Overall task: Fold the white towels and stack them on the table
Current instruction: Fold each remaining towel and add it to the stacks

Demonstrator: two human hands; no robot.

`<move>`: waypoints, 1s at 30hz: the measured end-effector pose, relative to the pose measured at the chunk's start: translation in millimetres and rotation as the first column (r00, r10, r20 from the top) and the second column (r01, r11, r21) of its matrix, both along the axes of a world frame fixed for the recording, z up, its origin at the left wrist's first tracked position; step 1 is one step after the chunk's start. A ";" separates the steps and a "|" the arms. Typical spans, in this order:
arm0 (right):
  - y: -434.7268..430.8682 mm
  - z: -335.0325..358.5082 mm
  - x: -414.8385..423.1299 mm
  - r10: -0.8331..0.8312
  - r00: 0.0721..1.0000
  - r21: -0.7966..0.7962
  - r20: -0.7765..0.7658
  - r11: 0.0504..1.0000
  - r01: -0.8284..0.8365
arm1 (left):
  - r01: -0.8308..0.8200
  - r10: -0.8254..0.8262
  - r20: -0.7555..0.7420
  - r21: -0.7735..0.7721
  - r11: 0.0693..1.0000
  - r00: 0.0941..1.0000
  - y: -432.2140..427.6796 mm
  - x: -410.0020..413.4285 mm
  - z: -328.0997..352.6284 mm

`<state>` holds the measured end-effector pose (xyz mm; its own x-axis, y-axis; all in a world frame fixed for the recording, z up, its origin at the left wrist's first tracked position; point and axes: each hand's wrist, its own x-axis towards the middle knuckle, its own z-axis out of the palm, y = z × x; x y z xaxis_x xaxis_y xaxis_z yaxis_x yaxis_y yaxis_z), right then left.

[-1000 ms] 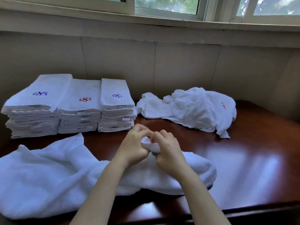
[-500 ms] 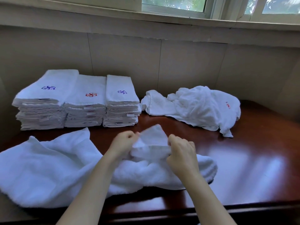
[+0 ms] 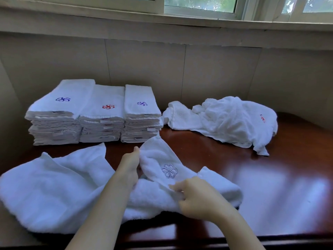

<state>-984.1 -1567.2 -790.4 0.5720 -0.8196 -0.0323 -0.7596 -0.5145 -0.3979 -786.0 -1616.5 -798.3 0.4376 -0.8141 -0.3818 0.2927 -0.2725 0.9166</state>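
The white towel (image 3: 156, 157) is lying loose and rumpled on the table just in front of the folded stacks, one thick, fluffy corner flap being lifted off the rest. A pale purple pinwheel emblem (image 3: 169, 171) is showing on that flap. The left hand (image 3: 129, 166) is pinching the flap's left edge, thumb pointing up; the right hand (image 3: 197, 197) is gripping its lower edge with curled fingers. More white cloth is spreading wide toward the front left of the stacks; whether it is the same piece is not clear.

The dark reddish wooden table (image 3: 281, 179) is gleaming with light from the window (image 3: 200, 2). A pale panelled wall (image 3: 144, 65) and sill (image 3: 162, 24) are running behind the stacks.

Three folded stacks are standing side by side: the left stack (image 3: 59, 112) and right stack (image 3: 141, 114) are each showing a blue emblem on top, and the middle stack (image 3: 103, 116) a red one. One crumpled heap of towels (image 3: 227, 120), bearing a red mark, is sitting just right of the stacks; how many towels it holds cannot be told.
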 end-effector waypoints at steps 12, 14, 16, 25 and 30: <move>-85.0 28.8 23.3 -0.146 0.862 0.360 0.486 0.932 -0.046 | 0.530 -0.563 -0.010 -0.323 0.784 0.827 27.1 -13.6 45.4; -86.4 38.0 17.3 -0.190 0.793 0.532 0.578 0.825 -0.190 | 0.503 -0.575 -0.059 -0.419 0.756 0.816 30.2 -6.8 52.6; -86.7 48.2 11.0 -0.237 0.797 0.585 0.555 0.792 -0.172 | 0.484 -0.590 -0.100 -0.473 0.736 0.801 31.5 -1.3 67.5; -98.3 114.0 22.7 -0.220 0.927 0.276 0.304 0.952 0.136 | 0.465 -0.463 0.186 -0.638 0.614 0.867 29.1 -25.2 236.4; -76.9 127.2 32.5 -0.112 0.822 0.265 0.558 0.963 -0.049 | 0.457 -0.458 0.248 -0.778 0.431 0.854 50.9 -12.6 286.2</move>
